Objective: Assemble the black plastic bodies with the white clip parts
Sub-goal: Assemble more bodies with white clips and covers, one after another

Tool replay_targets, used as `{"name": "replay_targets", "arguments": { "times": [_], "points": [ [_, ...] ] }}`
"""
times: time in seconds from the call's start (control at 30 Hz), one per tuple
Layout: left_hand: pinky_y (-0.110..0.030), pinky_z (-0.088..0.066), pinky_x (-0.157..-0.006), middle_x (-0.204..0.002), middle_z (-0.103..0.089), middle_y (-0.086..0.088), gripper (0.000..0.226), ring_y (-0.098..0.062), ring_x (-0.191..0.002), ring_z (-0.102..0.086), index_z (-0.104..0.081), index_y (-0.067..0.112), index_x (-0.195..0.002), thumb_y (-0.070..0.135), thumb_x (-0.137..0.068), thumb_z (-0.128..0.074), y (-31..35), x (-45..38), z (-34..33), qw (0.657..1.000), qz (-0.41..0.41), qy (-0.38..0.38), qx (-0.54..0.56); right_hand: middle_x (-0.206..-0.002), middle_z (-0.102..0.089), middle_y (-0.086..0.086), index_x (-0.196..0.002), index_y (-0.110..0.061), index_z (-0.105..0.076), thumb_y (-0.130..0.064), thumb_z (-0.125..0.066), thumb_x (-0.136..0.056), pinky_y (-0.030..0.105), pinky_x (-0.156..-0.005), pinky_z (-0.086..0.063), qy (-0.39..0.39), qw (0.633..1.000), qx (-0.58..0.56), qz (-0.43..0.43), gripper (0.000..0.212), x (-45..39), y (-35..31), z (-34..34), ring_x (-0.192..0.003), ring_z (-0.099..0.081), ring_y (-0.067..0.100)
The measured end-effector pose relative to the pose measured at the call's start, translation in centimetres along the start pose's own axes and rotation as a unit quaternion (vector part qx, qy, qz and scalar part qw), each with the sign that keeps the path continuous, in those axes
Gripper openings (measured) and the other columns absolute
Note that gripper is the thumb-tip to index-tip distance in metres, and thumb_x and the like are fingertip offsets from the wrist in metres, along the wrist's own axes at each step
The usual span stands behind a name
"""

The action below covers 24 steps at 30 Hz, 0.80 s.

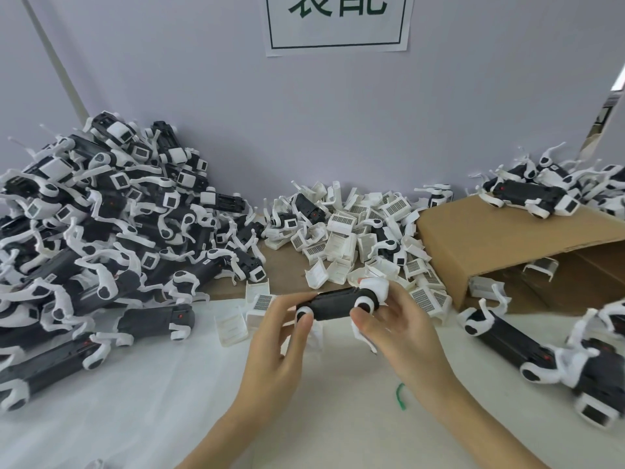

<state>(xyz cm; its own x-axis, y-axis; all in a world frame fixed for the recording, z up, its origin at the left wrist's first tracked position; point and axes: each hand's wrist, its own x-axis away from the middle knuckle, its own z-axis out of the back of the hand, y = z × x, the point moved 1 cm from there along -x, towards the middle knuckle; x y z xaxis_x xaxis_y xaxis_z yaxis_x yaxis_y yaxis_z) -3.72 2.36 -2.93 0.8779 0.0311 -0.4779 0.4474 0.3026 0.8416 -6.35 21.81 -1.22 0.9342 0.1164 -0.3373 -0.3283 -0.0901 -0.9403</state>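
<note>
Both forearms reached in; the left hand [275, 328] and right hand [394, 324] gripped a black body [333, 304] above the table [152, 401]. Its right-end white clip [372, 289] probably needed square pressing.

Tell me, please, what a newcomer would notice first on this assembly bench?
First, the big heap of black-and-white assemblies piled against the wall at the far left. Next, the scatter of loose white clip parts at centre back, beside a tipped cardboard box on the right. In front, the left hand and right hand hold one black body between them.
</note>
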Motion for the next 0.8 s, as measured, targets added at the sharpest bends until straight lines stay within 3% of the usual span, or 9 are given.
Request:
{"name": "replay_targets", "arguments": {
  "times": [0.1, 0.23, 0.37, 0.43, 0.5, 0.53, 0.6, 0.7, 0.8],
  "points": [
    [-0.026, -0.058, -0.085, -0.114, -0.076, 0.003, 0.024, -0.020, -0.102, -0.074, -0.063, 0.022, -0.129, 0.028, -0.113, -0.046, -0.4, 0.1, -0.2, 0.998, 0.041, 0.000, 0.055, -0.110, -0.076, -0.009, -0.116, -0.035, -0.068, -0.056, -0.067, -0.090, 0.024, -0.088, -0.052, -0.014, 0.999, 0.008, 0.031, 0.034, 0.3, -0.2, -0.6, -0.105, -0.069, 0.007],
    [-0.042, -0.064, -0.090, -0.116, -0.077, -0.012, 0.034, -0.034, -0.106, -0.076, -0.063, 0.014, -0.130, 0.033, -0.111, -0.042, -0.6, -0.1, -0.3, 0.976, 0.136, 0.002, 0.167, -0.150, -0.058, -0.007, -0.148, -0.037, -0.053, -0.054, -0.036, -0.107, 0.048, -0.110, -0.042, -0.107, 0.993, -0.036, 0.020, 0.048, 0.5, -0.5, -1.2, -0.142, -0.051, 0.015],
    [-0.047, -0.062, -0.095, -0.125, -0.074, -0.017, 0.035, -0.042, -0.113, -0.073, -0.067, 0.018, -0.131, 0.030, -0.116, -0.037, -0.4, 0.1, -0.2, 0.961, 0.162, -0.028, 0.220, -0.158, -0.047, -0.018, -0.155, -0.043, -0.041, -0.059, -0.032, -0.109, 0.018, -0.117, -0.030, -0.197, 0.980, 0.016, 0.022, 0.050, 1.5, 0.0, -1.5, -0.150, -0.035, 0.001],
    [-0.057, -0.051, -0.111, -0.138, -0.064, -0.030, 0.045, -0.049, -0.128, -0.063, -0.060, 0.008, -0.142, 0.027, -0.119, -0.027, 0.9, 0.0, -1.1, 0.976, 0.141, -0.037, 0.163, -0.159, -0.045, -0.020, -0.156, -0.043, -0.040, -0.063, -0.027, -0.108, 0.030, -0.124, -0.023, -0.205, 0.979, 0.014, 0.006, 0.053, 1.6, 0.4, -1.4, -0.152, -0.032, 0.002],
    [-0.055, -0.019, -0.129, -0.158, -0.027, -0.047, 0.055, -0.055, -0.151, -0.034, -0.033, -0.016, -0.154, 0.018, -0.118, -0.009, 2.2, 0.7, -1.0, 0.992, 0.086, -0.061, 0.065, -0.155, -0.050, -0.020, -0.153, -0.042, -0.044, -0.051, -0.035, -0.111, 0.033, -0.123, -0.028, -0.189, 0.981, 0.033, 0.004, 0.045, 1.6, 0.6, -1.4, -0.149, -0.038, 0.003],
    [-0.051, -0.027, -0.127, -0.162, -0.025, -0.043, 0.053, -0.050, -0.152, -0.034, -0.035, -0.013, -0.155, 0.019, -0.118, -0.013, 1.9, 1.2, -1.1, 0.991, 0.074, -0.079, 0.073, -0.148, -0.056, -0.020, -0.150, -0.041, -0.048, -0.040, -0.045, -0.110, 0.030, -0.119, -0.036, -0.164, 0.984, 0.071, 0.027, 0.040, 1.5, 0.6, -1.5, -0.143, -0.046, 0.003],
    [-0.036, -0.058, -0.102, -0.150, -0.059, -0.020, 0.032, -0.033, -0.133, -0.063, -0.060, 0.019, -0.138, 0.026, -0.116, -0.038, 0.6, 0.6, -1.5, 0.980, 0.119, -0.081, 0.135, -0.130, -0.069, -0.018, -0.140, -0.034, -0.055, -0.022, -0.064, -0.102, 0.038, -0.109, -0.049, -0.088, 0.983, 0.144, 0.069, 0.041, 1.4, 1.2, -1.6, -0.127, -0.062, 0.007],
    [-0.035, -0.064, -0.084, -0.123, -0.076, 0.003, 0.030, -0.028, -0.109, -0.074, -0.062, 0.028, -0.136, 0.029, -0.116, -0.040, 0.1, 0.7, -0.8, 0.990, 0.098, -0.083, 0.063, -0.115, -0.075, -0.017, -0.129, -0.039, -0.061, -0.013, -0.072, -0.096, 0.035, -0.099, -0.056, -0.013, 0.989, 0.136, 0.061, 0.044, 1.0, 1.9, -1.1, -0.114, -0.070, 0.010],
    [-0.032, -0.061, -0.084, -0.137, -0.068, 0.012, 0.042, -0.019, -0.120, -0.068, -0.050, 0.034, -0.150, 0.044, -0.113, -0.036, 1.2, 0.5, -1.0, 0.998, 0.033, -0.047, 0.023, -0.119, -0.072, -0.021, -0.124, -0.052, -0.059, -0.009, -0.071, -0.097, 0.013, -0.095, -0.049, -0.026, 0.982, 0.157, 0.100, 0.053, 0.6, 1.4, -0.5, -0.118, -0.066, 0.003]
  ]
}}
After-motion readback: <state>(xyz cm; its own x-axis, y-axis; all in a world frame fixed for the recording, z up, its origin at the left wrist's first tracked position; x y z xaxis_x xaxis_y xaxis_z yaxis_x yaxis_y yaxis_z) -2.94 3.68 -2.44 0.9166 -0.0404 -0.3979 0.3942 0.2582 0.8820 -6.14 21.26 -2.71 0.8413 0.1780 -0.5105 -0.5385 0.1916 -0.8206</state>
